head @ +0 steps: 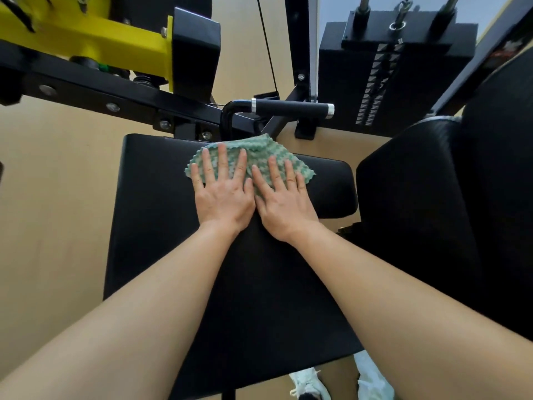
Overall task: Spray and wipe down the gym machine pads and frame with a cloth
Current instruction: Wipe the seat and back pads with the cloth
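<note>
A green-and-white textured cloth (259, 153) lies at the far edge of the black seat pad (161, 215). My left hand (222, 192) and my right hand (281, 200) lie side by side on it, palms down, fingers straight and spread, pressing the cloth flat on the pad. The black machine frame (95, 90) runs across just beyond the pad. No spray bottle is in view.
A black handle with silver rings (291, 108) sticks out behind the cloth. A yellow frame part (95, 33) is at upper left, the weight stack (380, 82) at upper right, a black back pad (432, 212) to the right. White shoes (311, 383) show below.
</note>
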Available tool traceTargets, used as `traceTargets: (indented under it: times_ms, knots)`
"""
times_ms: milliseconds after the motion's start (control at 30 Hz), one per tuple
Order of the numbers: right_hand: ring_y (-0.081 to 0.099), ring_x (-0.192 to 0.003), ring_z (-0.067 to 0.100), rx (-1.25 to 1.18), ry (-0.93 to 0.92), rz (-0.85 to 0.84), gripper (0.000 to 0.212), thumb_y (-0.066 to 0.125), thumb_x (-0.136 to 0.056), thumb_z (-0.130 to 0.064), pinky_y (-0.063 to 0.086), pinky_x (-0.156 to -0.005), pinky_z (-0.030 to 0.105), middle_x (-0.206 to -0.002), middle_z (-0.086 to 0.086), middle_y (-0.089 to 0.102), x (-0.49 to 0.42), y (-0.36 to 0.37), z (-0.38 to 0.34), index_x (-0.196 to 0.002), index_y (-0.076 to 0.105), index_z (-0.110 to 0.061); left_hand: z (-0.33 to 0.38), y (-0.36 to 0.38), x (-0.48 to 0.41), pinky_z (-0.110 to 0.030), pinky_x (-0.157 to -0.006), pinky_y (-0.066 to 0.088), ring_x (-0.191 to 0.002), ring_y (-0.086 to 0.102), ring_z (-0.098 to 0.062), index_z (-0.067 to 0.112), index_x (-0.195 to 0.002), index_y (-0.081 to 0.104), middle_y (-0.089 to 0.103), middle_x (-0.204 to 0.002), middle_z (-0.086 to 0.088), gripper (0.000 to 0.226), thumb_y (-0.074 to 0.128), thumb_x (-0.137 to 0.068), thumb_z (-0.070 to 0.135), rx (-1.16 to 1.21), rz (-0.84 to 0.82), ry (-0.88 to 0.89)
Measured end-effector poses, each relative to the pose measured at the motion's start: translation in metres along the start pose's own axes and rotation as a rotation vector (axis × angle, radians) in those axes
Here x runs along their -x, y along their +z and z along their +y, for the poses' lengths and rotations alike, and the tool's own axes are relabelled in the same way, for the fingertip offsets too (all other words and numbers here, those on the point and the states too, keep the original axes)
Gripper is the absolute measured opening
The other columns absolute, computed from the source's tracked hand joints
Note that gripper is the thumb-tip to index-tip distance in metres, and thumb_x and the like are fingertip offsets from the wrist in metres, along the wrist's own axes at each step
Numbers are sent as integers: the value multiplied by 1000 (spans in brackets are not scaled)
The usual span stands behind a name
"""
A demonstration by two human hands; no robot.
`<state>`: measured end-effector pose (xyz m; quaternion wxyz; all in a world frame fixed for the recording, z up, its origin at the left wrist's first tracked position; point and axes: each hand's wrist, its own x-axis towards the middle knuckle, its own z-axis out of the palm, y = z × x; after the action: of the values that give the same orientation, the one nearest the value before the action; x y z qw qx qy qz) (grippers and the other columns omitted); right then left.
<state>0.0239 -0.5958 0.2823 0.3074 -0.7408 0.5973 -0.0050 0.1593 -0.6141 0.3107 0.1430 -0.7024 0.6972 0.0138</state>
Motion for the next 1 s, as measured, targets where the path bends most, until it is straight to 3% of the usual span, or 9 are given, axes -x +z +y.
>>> traceTargets:
  times_ms: [400,733,800,900,1000]
  knots:
    - [-36,-151,22,-57,-14,-60,65,16,-108,-46,-13,-127,44,-164,2,-36,164,82,-3,-160,-20,-30,0,49,192,-50,-129,0,-159,-17,-26,30,-165,0,-13,-173,-6,64,14,-107,52,46,-29,65]
    - [-27,-154,35,-30,-70,-138,68,12,-102,-51,-3,-125,55,-167,6,-27,253,124,-35,-158,-23,-37,-21,71,312,-50,-128,1,-160,-8,-29,29,-165,5,-8,-173,-8,65,23,-107,51,23,-67,0]
    - [-29,-152,40,-74,-89,-144,69,16,-101,-55,-8,-125,61,-168,6,-27,261,122,-46,-158,-23,-41,-26,66,322,-51,-128,6,-160,-4,-29,28,-165,11,-1,-174,-7,63,27,-108,47,60,-74,24]
    - [-20,-154,45,-101,-143,-82,68,26,-104,-56,-6,-122,68,-172,3,-16,262,122,-66,-162,-7,-42,-38,52,329,-50,-125,25,-159,15,-28,20,-161,32,23,-170,-6,56,38,-107,31,242,-17,15]
    - [-17,-154,47,-31,-214,-76,70,22,-102,-69,-4,-119,73,-172,1,-14,246,129,-85,-163,-1,-42,-57,38,332,-43,-120,35,-150,37,-27,12,-153,48,40,-163,-7,51,45,-102,21,297,117,-135]
